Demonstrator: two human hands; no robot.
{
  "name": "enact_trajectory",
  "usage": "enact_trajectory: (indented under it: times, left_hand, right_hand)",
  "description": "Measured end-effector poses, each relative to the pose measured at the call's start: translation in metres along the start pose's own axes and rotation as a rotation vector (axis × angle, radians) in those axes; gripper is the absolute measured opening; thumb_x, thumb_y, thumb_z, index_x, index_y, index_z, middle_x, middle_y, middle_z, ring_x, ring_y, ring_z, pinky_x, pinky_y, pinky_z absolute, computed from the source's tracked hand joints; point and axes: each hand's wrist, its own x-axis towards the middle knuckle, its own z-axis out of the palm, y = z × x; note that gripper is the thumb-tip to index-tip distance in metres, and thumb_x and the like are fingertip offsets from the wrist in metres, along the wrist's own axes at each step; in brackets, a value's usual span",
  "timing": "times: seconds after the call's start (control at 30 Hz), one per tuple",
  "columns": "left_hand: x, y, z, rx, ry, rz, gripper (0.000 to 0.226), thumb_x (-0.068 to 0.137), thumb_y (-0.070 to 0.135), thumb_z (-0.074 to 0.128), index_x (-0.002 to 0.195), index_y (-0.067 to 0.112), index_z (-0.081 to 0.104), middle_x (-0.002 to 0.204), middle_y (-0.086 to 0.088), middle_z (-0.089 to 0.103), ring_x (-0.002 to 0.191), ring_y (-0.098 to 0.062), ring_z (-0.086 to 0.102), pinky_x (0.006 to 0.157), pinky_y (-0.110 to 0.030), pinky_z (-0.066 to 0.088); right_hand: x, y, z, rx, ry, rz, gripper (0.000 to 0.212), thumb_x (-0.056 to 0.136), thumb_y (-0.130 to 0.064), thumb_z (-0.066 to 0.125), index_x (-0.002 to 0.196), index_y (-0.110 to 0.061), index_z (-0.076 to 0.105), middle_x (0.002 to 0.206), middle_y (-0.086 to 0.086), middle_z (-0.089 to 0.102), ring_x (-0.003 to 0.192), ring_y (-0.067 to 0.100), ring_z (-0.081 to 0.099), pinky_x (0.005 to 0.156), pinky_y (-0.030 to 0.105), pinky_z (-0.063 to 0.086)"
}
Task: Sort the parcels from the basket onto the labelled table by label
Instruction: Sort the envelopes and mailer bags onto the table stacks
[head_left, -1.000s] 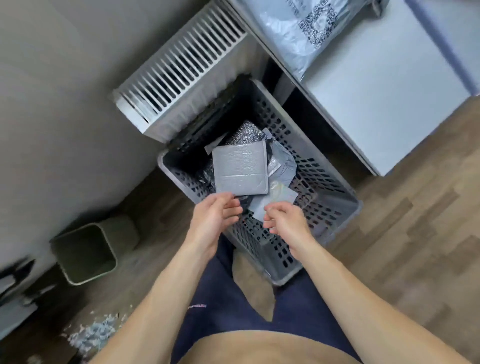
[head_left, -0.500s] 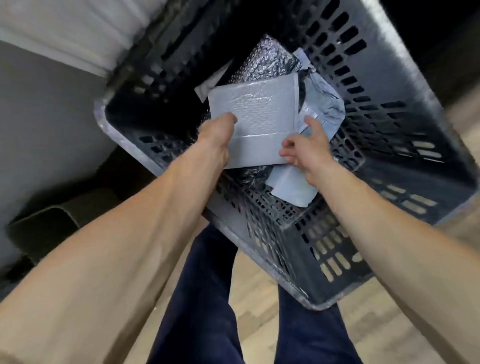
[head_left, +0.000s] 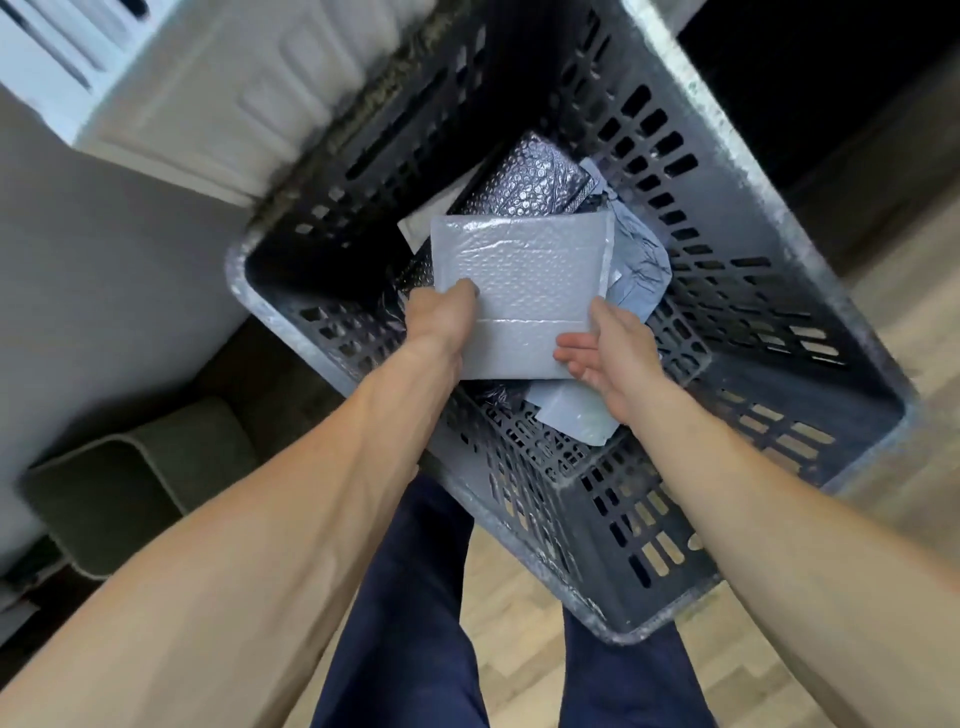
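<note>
A grey slatted plastic basket (head_left: 769, 218) fills the middle of the head view. On top of its pile lies a pale grey square bubble mailer (head_left: 519, 280). My left hand (head_left: 441, 322) grips the mailer's lower left edge, thumb on top. My right hand (head_left: 608, 348) holds its lower right edge, thumb along the side and fingers reaching under. Beneath it lie a dark bubble-wrap parcel (head_left: 530, 182), a crumpled grey poly bag (head_left: 639, 275) and another pale mailer (head_left: 576, 410). The labelled table is out of view.
A white radiator (head_left: 208, 88) stands behind the basket against the grey wall. A green waste bin (head_left: 130, 499) sits on the floor at the left. Wooden floor (head_left: 519, 597) and my dark trouser legs (head_left: 415, 623) show below.
I have leaned closer over the basket. Both hands went from hovering above it to taking hold of the pale mailer's two lower edges; the right thumb slid onto its side.
</note>
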Motion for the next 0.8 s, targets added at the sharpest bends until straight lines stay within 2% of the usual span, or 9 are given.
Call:
enact_trajectory:
  times: [0.1,0.17,0.23,0.33,0.47,0.53,0.6,0.7,0.8]
  left_hand:
    - [-0.031,0.004,-0.01,0.041,-0.009,0.1,0.026,0.096,0.014,0.054,0.118,0.007,0.066,0.088,0.005,0.056,0.073,-0.01,0.05,0.062,-0.028,0.048]
    - [-0.058,0.007,-0.02,0.061,0.006,0.133,0.014,0.093,0.014,0.057,0.103,0.012,0.066,0.097,0.003,0.064,0.085,-0.016,0.058,0.079,-0.037,0.059]
    - [-0.09,0.011,-0.033,0.056,0.03,0.164,0.016,0.092,0.015,0.061,0.105,0.014,0.07,0.102,0.003,0.067,0.093,-0.017,0.062,0.094,-0.048,0.059]
    - [-0.151,0.013,-0.057,0.012,0.077,0.242,0.013,0.092,0.015,0.064,0.101,0.018,0.072,0.099,0.006,0.067,0.092,-0.012,0.062,0.095,-0.05,0.059]
    - [-0.241,0.012,-0.087,-0.084,0.145,0.355,0.003,0.084,0.024,0.071,0.082,0.025,0.073,0.1,-0.002,0.075,0.104,-0.023,0.069,0.095,-0.05,0.059]
    - [-0.284,0.011,-0.099,-0.077,0.205,0.436,0.005,0.086,0.022,0.074,0.083,0.023,0.077,0.096,-0.009,0.076,0.096,-0.022,0.069,0.091,-0.039,0.057]
    - [-0.326,0.008,-0.11,-0.034,0.28,0.546,0.008,0.089,0.023,0.074,0.086,0.017,0.079,0.088,-0.013,0.076,0.083,-0.018,0.061,0.077,-0.033,0.047]
    - [-0.386,0.012,-0.121,-0.029,0.318,0.669,0.016,0.091,0.026,0.075,0.087,0.011,0.078,0.072,-0.002,0.062,0.072,-0.012,0.048,0.069,-0.033,0.037]
    - [-0.432,0.019,-0.123,-0.087,0.318,0.764,0.012,0.094,0.025,0.074,0.085,0.021,0.081,0.067,0.002,0.059,0.061,-0.007,0.049,0.065,-0.029,0.042]
  right_hand:
    - [-0.031,-0.013,-0.014,0.06,0.004,-0.005,0.029,0.109,-0.044,0.045,0.121,-0.018,0.052,0.102,0.021,0.074,0.081,0.027,0.073,0.059,0.027,0.053]
    - [-0.055,-0.025,-0.026,0.06,-0.004,-0.017,0.023,0.11,-0.043,0.044,0.107,-0.022,0.053,0.1,0.021,0.074,0.08,0.028,0.073,0.059,0.028,0.053]
    - [-0.079,-0.037,-0.037,0.022,-0.049,-0.036,0.022,0.11,-0.039,0.046,0.11,-0.018,0.056,0.1,0.021,0.075,0.078,0.026,0.073,0.059,0.028,0.054]
    - [-0.124,-0.058,-0.055,-0.042,-0.136,-0.099,0.031,0.109,-0.031,0.049,0.13,-0.008,0.054,0.097,0.021,0.075,0.071,0.024,0.072,0.057,0.028,0.053]
    - [-0.191,-0.087,-0.08,-0.059,-0.277,-0.181,0.033,0.11,-0.042,0.043,0.122,-0.014,0.057,0.093,0.02,0.078,0.075,0.026,0.074,0.061,0.029,0.052]
    - [-0.222,-0.1,-0.094,-0.067,-0.362,-0.213,0.043,0.11,-0.046,0.038,0.124,-0.011,0.059,0.092,0.019,0.078,0.078,0.026,0.075,0.065,0.031,0.052]
    - [-0.254,-0.114,-0.108,-0.083,-0.436,-0.27,0.049,0.111,-0.047,0.035,0.121,-0.007,0.062,0.093,0.018,0.077,0.079,0.026,0.074,0.068,0.032,0.051]
    - [-0.296,-0.137,-0.127,-0.073,-0.52,-0.363,0.053,0.111,-0.045,0.036,0.113,-0.001,0.064,0.086,0.016,0.076,0.074,0.026,0.072,0.067,0.032,0.049]
    - [-0.33,-0.163,-0.141,-0.055,-0.571,-0.454,0.05,0.11,-0.042,0.042,0.104,0.003,0.064,0.083,0.02,0.074,0.067,0.026,0.069,0.063,0.031,0.045]
